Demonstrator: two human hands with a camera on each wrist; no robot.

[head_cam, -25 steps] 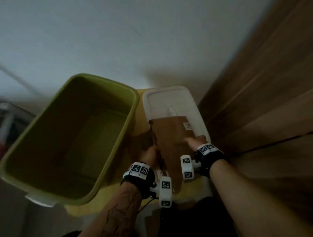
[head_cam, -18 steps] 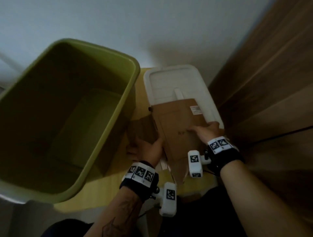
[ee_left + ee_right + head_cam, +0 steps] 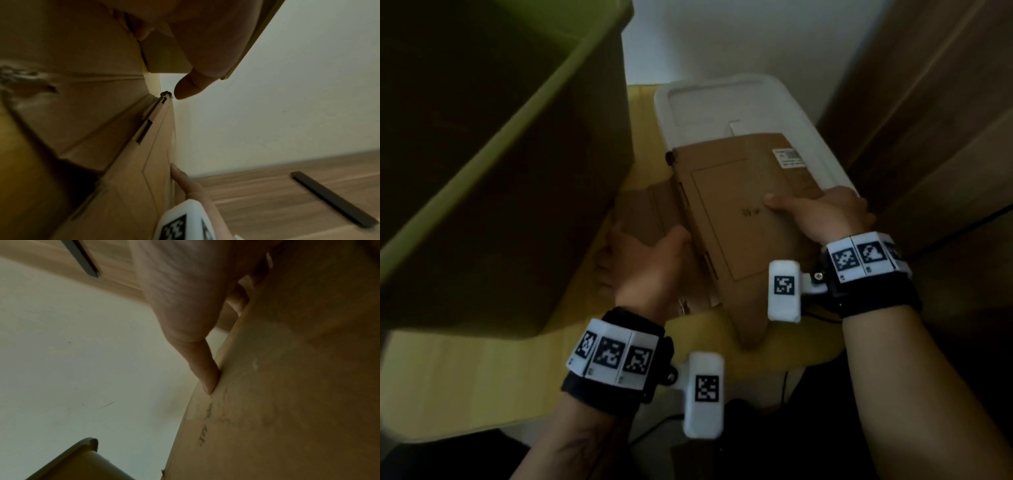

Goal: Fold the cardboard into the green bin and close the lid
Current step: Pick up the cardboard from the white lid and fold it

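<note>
The open green bin [image 3: 493, 164] fills the left of the head view, with its rim [image 3: 82, 451] also showing in the right wrist view. To its right the white lid [image 3: 726, 102] lies flat on the yellow tabletop. A brown flattened cardboard [image 3: 743, 212] rests across the lid, and a side flap [image 3: 643, 209] hangs toward the bin. My left hand [image 3: 640, 250] grips that flap and the fold edge, thumb [image 3: 185, 87] on top. My right hand [image 3: 808, 209] holds the cardboard's right edge, thumb [image 3: 207, 378] pressed on its printed face [image 3: 287, 386] and fingers underneath.
A wood-panelled wall [image 3: 928, 120] stands close on the right, and a white wall [image 3: 705, 37] lies behind. A black cable [image 3: 962, 229] runs along the right. The yellow tabletop [image 3: 465, 377] ends near me, below the bin.
The view has dropped closer, so the bin looms larger. My left hand has spread out over the side flap. My right hand keeps its hold on the right edge.
</note>
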